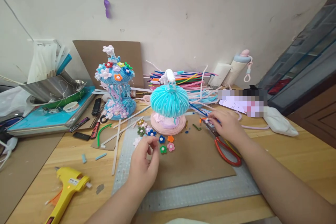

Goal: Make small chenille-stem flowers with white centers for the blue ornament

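Observation:
My left hand is over the left part of the brown cardboard sheet, thumb and fingers curled together; what they hold, if anything, is hidden. Beside its fingertips lie small felt-like flowers, among them a blue flower, an orange flower, a pink flower and a green flower. My right hand reaches to the sheet's far right, fingers closed near small pipe cleaner bits. Beneath it lie red-handled scissors. A turquoise pipe cleaner lamp shape stands on a pink round base.
A flower-covered blue pipe cleaner piece stands at the back left. Behind are bundled pipe cleaners. A yellow glue gun lies front left, and a phone lies to the right. The cutting mat extends under the cardboard.

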{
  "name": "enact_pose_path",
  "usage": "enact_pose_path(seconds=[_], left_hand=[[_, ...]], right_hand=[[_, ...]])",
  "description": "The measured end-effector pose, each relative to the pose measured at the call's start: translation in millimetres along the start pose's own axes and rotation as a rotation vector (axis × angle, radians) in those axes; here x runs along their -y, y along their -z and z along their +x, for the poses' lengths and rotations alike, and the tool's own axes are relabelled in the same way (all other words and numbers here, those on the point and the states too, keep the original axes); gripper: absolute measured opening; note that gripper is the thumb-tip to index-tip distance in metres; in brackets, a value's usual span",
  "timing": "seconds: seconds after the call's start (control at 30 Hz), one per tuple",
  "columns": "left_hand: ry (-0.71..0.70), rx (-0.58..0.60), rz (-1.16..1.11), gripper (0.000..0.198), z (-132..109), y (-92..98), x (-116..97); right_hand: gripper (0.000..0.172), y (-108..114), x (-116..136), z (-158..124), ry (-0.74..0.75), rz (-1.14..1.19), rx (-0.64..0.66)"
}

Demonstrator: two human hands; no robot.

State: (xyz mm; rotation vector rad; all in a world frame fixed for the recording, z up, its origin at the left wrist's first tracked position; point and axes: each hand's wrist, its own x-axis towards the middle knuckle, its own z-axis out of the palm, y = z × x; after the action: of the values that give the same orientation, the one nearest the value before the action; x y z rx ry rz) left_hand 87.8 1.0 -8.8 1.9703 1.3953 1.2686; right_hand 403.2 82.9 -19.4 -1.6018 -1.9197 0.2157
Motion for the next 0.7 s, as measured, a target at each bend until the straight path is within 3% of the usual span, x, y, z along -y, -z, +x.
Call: enact_pose_path(seconds=[0.17, 0.37, 0.7], left_hand=[[0.095, -0.081, -0.029, 0.019, 3, 1.2, 2], [0.199, -0.223, -0.094, 0.014, 7, 3.0, 6], [0.145, -0.095, -0.091, 0.016, 3, -0.1, 8]], right_hand=[[0.03, -22, -8, -4, -0.236, 0.286, 0.138], [0.03, -32, -7, -4, -0.31, 0.481, 0.242], [0.028, -44, -4, 0, -0.309, 0.643, 0.04]])
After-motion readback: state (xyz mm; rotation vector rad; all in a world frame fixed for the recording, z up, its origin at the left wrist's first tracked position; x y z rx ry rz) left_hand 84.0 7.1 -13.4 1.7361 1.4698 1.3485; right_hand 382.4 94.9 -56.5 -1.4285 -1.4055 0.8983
